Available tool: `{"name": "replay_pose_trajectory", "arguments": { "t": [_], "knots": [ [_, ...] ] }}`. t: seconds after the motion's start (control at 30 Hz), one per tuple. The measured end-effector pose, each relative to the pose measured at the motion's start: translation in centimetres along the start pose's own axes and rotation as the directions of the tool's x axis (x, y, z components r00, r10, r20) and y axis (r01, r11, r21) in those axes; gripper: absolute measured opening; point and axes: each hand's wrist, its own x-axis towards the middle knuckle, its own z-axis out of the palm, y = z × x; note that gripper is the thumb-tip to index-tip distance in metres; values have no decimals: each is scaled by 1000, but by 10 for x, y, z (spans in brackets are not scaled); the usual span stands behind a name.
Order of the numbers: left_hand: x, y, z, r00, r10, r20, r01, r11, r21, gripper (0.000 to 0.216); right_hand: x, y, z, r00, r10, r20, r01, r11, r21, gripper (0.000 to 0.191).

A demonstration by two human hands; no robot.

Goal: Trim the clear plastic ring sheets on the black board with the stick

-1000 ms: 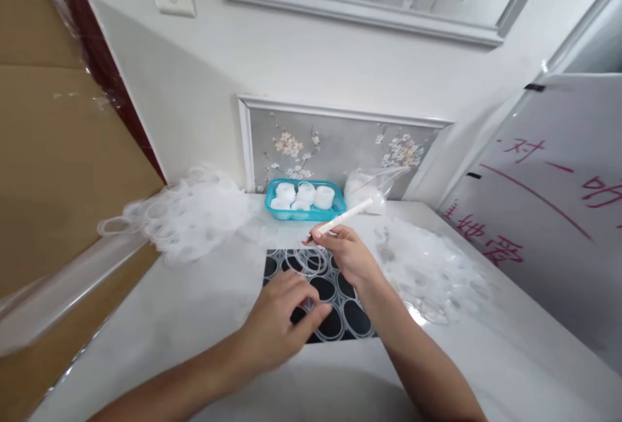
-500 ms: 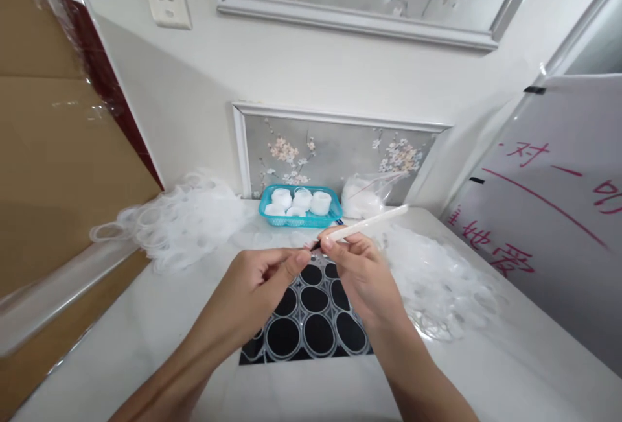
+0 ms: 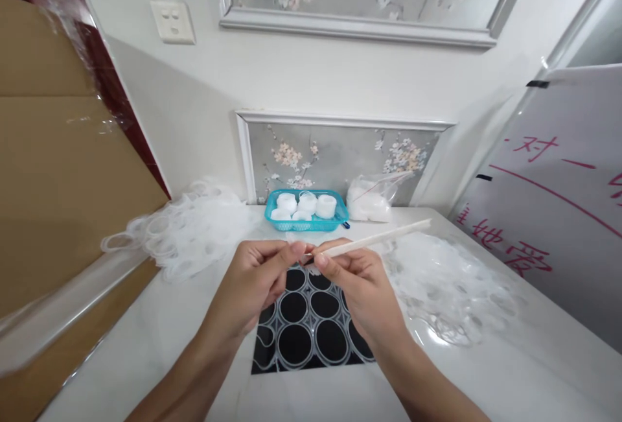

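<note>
Now, white stick (image 3: pixel 383 235) is pinched by right hand (image 3: pixel 362 282), left hand (image 3: pixel 255 282) fingertips pressed together; tip-work seemingly underway, steadiness needed next.

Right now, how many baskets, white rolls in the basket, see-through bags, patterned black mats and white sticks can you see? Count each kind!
Blue basket: 1
White rolls in it: 5
See-through bag: 1
Patterned black mat: 1
White stick: 1
Total: 9

The right hand (image 3: pixel 362 282) pinched a white stick (image 3: pixel 381 235), the left hand (image 3: pixel 255 279) close by its left end; a patterned black mat (image 3: pixel 295 343) lay beneath, a blue basket (image 3: pixel 307 225) beyond.
</note>
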Motion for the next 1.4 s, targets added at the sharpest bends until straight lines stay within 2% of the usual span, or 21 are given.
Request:
{"name": "replay_pose_trajectory", "arguments": {
  "t": [0.3,0.5,0.63,0.77,0.83,0.93,1.03,1.1,1.17,1.27,1.4],
  "knots": [
    [4,3,-11,998,-63,-23,56,970,-236,31,1,3,-2,995,65,72,-60,996,-67,13],
    [3,10,-19,995,-92,-33,72,916,-395,25,4,-2,-9,975,131,179,-104,983,-153,12],
    [-4,14,-17,993,-115,23,114,905,-410,23,6,-8,-14,953,111,281,-36,965,-260,13],
    [-14,15,-15,990,-86,114,121,930,-348,24,7,-10,-17,919,105,379,23,947,-319,13],
    [-21,15,-15,985,-58,162,106,946,-306,26,7,-8,-18,919,94,382,5,968,-250,12],
    [-30,15,-16,982,-55,179,90,978,-190,32,8,-5,-18,959,68,275,-71,997,3,9],
    [-36,18,-17,982,-82,170,87,996,-18,36,7,-9,-17,976,91,196,-148,942,300,13],
    [-37,20,-17,972,-116,203,105,993,61,38,3,-17,-15,974,122,191,-195,882,429,14],
    [-35,21,-17,957,-147,249,125,987,102,40,-2,-26,-13,971,136,199,-221,830,512,17],
    [-33,22,-17,962,-130,239,104,987,120,41,-8,-38,-12,962,117,247,-245,771,589,18],
    [-33,21,-20,956,-123,266,83,984,157,42,-13,-44,-13,954,100,282,-258,750,609,19]
  ]
}}
